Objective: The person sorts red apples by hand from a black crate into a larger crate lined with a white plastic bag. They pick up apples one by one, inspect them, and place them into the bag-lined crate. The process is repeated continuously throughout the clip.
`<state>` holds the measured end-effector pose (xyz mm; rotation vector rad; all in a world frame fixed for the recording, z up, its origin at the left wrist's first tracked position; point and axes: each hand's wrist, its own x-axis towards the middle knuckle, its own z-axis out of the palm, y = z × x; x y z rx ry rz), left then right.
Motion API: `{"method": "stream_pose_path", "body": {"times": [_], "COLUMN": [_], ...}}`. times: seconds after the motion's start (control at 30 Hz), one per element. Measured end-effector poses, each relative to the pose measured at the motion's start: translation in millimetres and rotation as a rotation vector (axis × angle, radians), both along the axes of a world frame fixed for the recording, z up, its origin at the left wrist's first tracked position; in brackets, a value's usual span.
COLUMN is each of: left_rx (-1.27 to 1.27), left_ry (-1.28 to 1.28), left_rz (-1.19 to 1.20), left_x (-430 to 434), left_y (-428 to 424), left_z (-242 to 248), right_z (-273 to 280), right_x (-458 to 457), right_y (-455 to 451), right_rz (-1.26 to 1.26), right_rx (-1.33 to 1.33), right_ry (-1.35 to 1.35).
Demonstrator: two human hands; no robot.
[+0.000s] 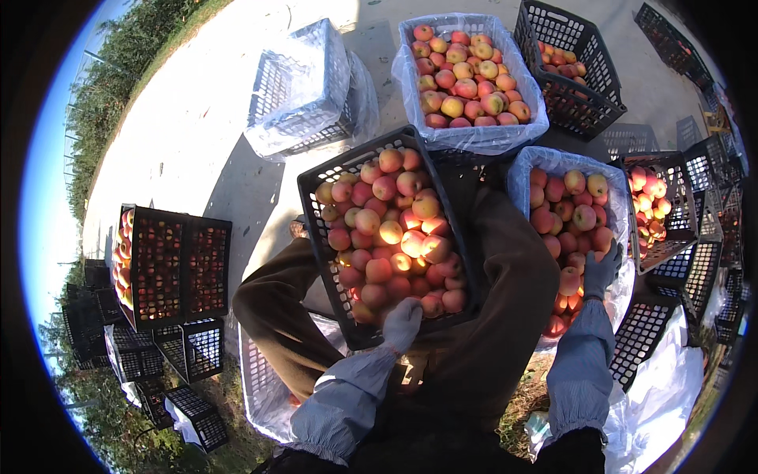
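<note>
A black plastic crate (346, 340) full of red and yellow apples (367, 221) is tilted between my knees. My left hand (402, 324), in a pale glove, is at its near edge, fingers curled beside an apple (432, 306); whether they grip it is hidden. To the right is a crate lined with bluish plastic film (521, 172), holding more apples (584, 217). Inside its right side, my right hand (601, 275), in a grey glove, has thumb and fingers around an apple (600, 255). Striped sleeve covers reach both wrists.
Ahead stands a film-lined crate (474, 141) heaped with apples, beside a black crate (583, 106) partly filled with them. A film-covered crate (296, 89) is at front left. Stacked apple crates (207, 266) stand left; another apple crate (675, 219) and white plastic sheeting (663, 385) lie right.
</note>
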<state>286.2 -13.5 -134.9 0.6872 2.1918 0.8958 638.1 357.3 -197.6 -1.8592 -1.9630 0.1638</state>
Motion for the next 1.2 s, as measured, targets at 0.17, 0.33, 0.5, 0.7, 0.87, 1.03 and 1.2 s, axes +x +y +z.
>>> {"method": "stream_pose_path", "body": {"times": [0.17, 0.33, 0.5, 0.7, 0.87, 1.03, 1.2], "left_rx": [-0.006, 0.063, 0.329, 0.328, 0.142, -0.145, -0.066], "left_ry": [0.010, -0.107, -0.340, -0.137, 0.166, 0.407, 0.444], "left_rz": [0.022, 0.129, 0.515, 0.498, 0.075, -0.195, -0.231], "left_x": [0.4, -14.9, -79.4, -146.1, -135.0, -128.1, -129.5], "left_y": [-13.1, -11.6, 0.5, 42.5, 118.8, 183.4, 190.3], "left_z": [-2.7, 2.3, 6.3, 5.5, -3.8, -1.4, -15.1], "right_z": [118.8, 254.6, 250.8, 140.7, 139.1, 136.4, 145.1], "right_x": [-140.5, -261.1, -339.1, -340.4, -341.8, -338.5, -337.9], "right_y": [-27.8, -73.6, -81.1, -42.8, -33.0, -26.6, -24.2], "right_rz": [0.249, 0.396, 0.556, 0.136, 0.369, 0.393, 0.462], "right_rx": [-0.032, -0.346, -0.606, -1.117, -1.061, -1.140, -1.105], "right_ry": [0.830, 1.481, 1.586, 1.812, 1.876, 1.897, 1.897]}}
